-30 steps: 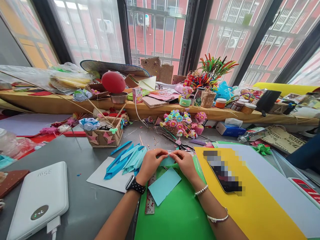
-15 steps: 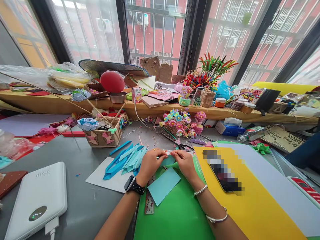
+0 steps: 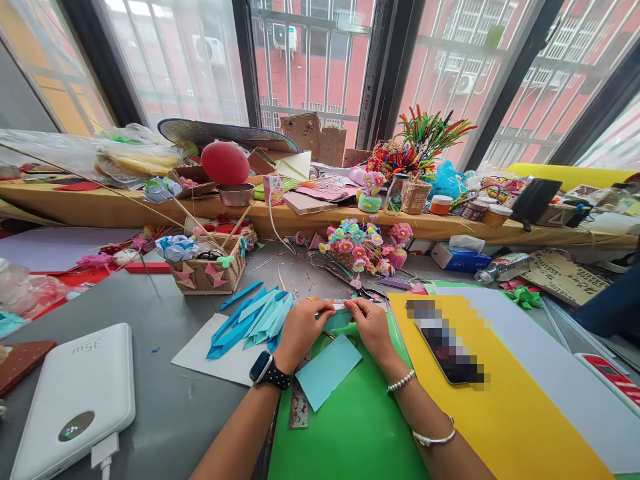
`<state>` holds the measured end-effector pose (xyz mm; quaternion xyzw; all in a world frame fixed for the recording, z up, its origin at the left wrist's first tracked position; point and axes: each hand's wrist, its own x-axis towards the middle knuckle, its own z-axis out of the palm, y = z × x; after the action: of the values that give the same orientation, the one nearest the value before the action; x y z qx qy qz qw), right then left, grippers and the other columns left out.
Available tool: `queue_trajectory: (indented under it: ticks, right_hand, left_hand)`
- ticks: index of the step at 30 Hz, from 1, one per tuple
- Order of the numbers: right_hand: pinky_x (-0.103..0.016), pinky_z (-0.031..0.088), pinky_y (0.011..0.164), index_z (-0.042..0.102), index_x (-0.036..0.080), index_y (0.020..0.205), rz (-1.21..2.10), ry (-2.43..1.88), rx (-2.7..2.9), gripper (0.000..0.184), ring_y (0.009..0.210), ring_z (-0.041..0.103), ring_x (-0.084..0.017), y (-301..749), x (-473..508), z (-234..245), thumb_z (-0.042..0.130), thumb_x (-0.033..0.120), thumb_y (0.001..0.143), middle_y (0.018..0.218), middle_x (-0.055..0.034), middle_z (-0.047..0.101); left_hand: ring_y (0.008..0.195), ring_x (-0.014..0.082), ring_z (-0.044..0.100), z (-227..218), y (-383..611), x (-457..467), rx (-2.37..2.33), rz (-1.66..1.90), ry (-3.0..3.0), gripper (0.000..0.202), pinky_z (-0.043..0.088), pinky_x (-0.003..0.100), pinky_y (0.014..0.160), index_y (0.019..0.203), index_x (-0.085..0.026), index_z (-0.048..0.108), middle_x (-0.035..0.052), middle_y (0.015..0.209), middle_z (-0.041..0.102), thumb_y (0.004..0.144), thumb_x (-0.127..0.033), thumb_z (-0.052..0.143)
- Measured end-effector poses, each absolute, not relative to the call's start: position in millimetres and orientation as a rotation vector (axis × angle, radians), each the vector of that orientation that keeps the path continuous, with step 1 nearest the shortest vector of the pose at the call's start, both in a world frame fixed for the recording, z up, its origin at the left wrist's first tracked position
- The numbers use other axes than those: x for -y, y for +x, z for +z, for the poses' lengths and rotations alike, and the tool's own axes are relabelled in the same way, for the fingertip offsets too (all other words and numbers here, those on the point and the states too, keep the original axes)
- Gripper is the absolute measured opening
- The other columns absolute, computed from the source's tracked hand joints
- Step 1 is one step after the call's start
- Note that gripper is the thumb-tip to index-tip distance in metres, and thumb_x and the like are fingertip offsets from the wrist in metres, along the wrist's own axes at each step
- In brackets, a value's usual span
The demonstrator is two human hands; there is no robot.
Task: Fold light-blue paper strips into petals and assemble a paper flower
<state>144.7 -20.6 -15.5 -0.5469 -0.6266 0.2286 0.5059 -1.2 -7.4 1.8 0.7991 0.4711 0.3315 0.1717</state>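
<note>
Both my left hand (image 3: 309,328) and my right hand (image 3: 370,327) pinch a small teal piece of paper (image 3: 338,321), one at each side, above the far part of a green sheet (image 3: 345,427). Just below it lies a flat light-blue paper rectangle (image 3: 329,371). A printed ruler (image 3: 299,407) pokes out from under that rectangle at its left. Left of my hands, folded blue paper strips (image 3: 255,323) are piled on a white sheet (image 3: 200,350). Scissors (image 3: 370,292) lie beyond my right hand, partly hidden.
At the right a phone (image 3: 447,350) rests on a yellow sheet (image 3: 520,427). A white power bank (image 3: 80,393) with a cable is at the left. Behind stand a cardboard basket (image 3: 207,270), crocheted flowers (image 3: 357,243), a tissue box (image 3: 460,255) and a crowded shelf (image 3: 320,223).
My hands stay in nearly the same place. My right fingers have shifted slightly along the teal paper, which now appears tilted a little differently.
</note>
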Motion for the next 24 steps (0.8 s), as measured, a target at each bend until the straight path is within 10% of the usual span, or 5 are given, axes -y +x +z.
queue_trajectory:
  ticks: [24]
  right_hand:
    - [-0.022, 0.036, 0.049, 0.063, 0.017, 0.063, 0.638, -1.267, 1.421, 0.022, 0.053, 0.049, -0.013, 142.9, 20.8, -15.4, 0.054, 0.036, 0.07, 0.058, -0.0012, 0.06]
  left_hand:
    - [0.078, 0.0184, 0.057, 0.0, -1.6, 6.6, -1.268, 0.965, 2.231, 0.016, 0.041, 0.028, 0.071, 0.078, -0.02, 0.065, 0.0048, 0.082, 0.065, 0.074, -0.024, 0.049]
